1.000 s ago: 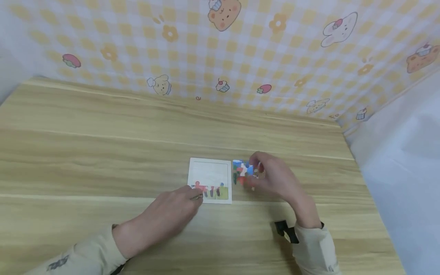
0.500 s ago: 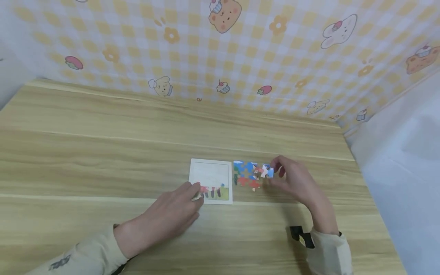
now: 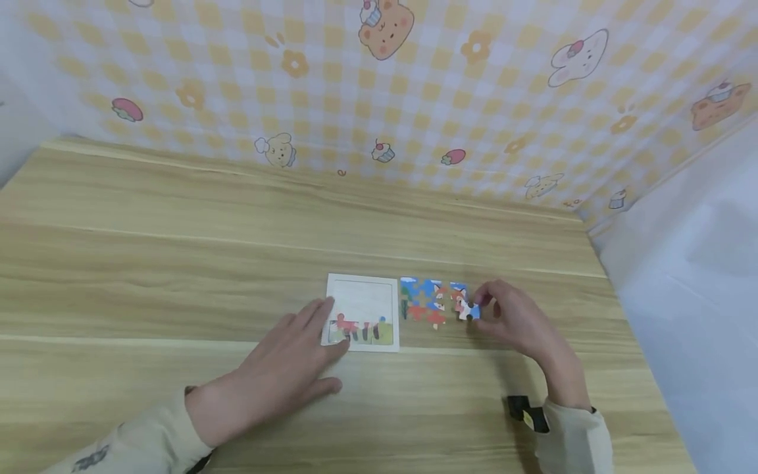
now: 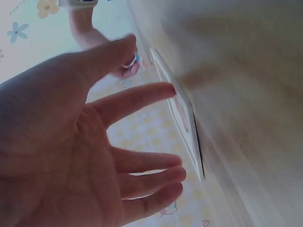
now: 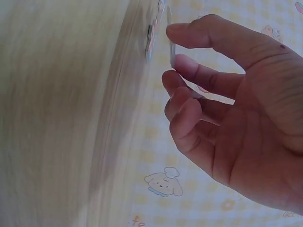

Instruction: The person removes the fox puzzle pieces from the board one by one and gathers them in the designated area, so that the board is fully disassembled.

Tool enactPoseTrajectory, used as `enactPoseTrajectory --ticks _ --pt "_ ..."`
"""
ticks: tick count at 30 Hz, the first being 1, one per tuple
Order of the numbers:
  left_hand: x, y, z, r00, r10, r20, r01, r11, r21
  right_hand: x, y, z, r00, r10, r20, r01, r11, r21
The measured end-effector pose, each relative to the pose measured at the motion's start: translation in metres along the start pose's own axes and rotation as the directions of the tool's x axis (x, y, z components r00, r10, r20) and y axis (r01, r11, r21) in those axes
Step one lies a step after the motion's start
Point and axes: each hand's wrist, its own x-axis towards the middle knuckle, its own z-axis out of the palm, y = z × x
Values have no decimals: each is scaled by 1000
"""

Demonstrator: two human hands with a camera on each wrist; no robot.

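Note:
A white square puzzle tray [image 3: 362, 297] lies flat on the table, with a row of picture pieces [image 3: 370, 331] along its near side. My left hand [image 3: 284, 372] has its fingers spread straight at the tray's left edge; in the left wrist view its palm [image 4: 61, 161] holds nothing. To the right of the tray, my right hand [image 3: 524, 322] pinches a blue-and-white jigsaw piece [image 3: 474, 312] between thumb and index finger. The right wrist view shows that piece [image 5: 172, 49] edge-on, close over the table. Just beyond it lies a piece with part of a fox's head [image 3: 458, 289].
Several loose jigsaw pieces [image 3: 422, 299] in blue, green and orange lie together beside the tray's right edge. The wooden table [image 3: 177, 263] meets a yellow checked cloth [image 3: 331, 85] at the back and a white surface [image 3: 687, 276] on the right.
My right hand has moved right from the loose pieces, then slightly nearer, with the jigsaw piece. My left hand's fingers have straightened and spread from their bent pose at the tray's near-left corner.

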Motion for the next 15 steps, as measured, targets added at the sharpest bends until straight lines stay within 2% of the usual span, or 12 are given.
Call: enactPoseTrajectory --ticks 3,5,9,15 --pt "0 -2 -3 998 -14 57 16 999 -40 -1 1 2 1000 -13 24 13 1000 12" --pt "0 -4 -3 998 0 66 3 999 -46 -1 2 3 999 -19 43 18 999 28" --pt "-1 -7 -1 998 22 61 -19 998 -60 -2 2 7 997 -23 74 19 998 53" --pt "-1 -8 -2 998 32 47 -29 998 -63 1 1 9 996 -40 75 35 997 67"
